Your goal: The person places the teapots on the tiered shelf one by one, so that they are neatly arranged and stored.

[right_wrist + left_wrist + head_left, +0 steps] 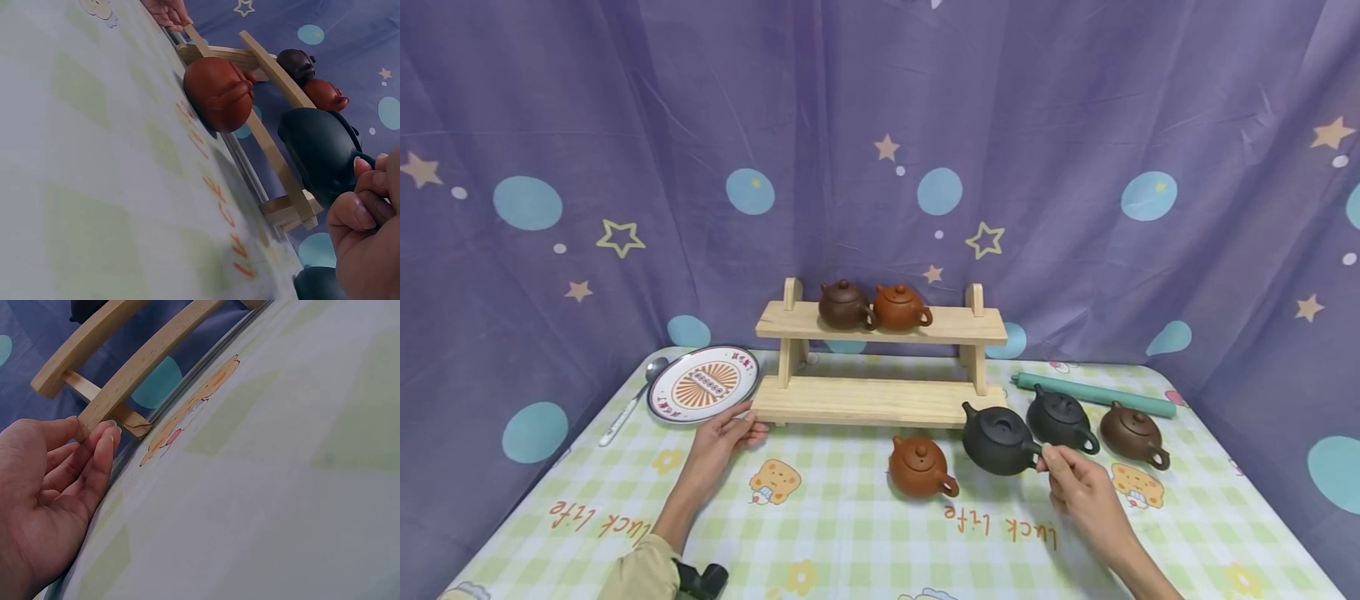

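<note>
Right hand pinches the handle of a matte black, round, clay-looking teapot, held aloft by the near right end of a pale two-tier wooden stand, spout leading left and away. Opposite, the left hand pinches the stand's left end.

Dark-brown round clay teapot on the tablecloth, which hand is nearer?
The right hand, just left of the dark-brown teapot and nearer the camera, gripping a round black clay teapot. The left hand is far across, pinching the pale wooden two-tier stand's left end.
</note>
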The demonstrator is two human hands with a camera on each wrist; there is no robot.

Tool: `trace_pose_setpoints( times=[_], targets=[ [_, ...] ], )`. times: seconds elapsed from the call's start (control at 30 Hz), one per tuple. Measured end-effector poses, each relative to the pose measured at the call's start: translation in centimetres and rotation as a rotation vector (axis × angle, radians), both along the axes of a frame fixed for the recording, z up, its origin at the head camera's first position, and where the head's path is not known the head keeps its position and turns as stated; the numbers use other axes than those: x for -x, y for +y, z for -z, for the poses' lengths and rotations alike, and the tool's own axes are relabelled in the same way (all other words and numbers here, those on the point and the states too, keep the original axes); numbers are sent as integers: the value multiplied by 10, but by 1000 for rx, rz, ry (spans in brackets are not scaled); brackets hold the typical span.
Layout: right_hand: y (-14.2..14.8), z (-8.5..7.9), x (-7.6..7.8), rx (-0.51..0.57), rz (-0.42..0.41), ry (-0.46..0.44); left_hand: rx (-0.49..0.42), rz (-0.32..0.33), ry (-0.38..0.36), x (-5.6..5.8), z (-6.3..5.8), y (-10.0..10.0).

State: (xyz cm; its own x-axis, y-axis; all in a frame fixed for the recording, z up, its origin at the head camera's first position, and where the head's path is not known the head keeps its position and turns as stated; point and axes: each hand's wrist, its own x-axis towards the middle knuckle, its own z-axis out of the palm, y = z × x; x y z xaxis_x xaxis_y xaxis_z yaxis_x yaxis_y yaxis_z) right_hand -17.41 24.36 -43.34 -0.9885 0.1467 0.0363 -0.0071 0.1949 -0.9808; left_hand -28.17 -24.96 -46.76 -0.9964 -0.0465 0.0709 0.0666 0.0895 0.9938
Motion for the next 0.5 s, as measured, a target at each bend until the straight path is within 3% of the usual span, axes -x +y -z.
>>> trace_pose_setpoints(
  times=[0.5],
  targets=[
    [0, -10, 15, 78, -116, 165, -13, -1, -3, 0, 1, 0]
  ],
)
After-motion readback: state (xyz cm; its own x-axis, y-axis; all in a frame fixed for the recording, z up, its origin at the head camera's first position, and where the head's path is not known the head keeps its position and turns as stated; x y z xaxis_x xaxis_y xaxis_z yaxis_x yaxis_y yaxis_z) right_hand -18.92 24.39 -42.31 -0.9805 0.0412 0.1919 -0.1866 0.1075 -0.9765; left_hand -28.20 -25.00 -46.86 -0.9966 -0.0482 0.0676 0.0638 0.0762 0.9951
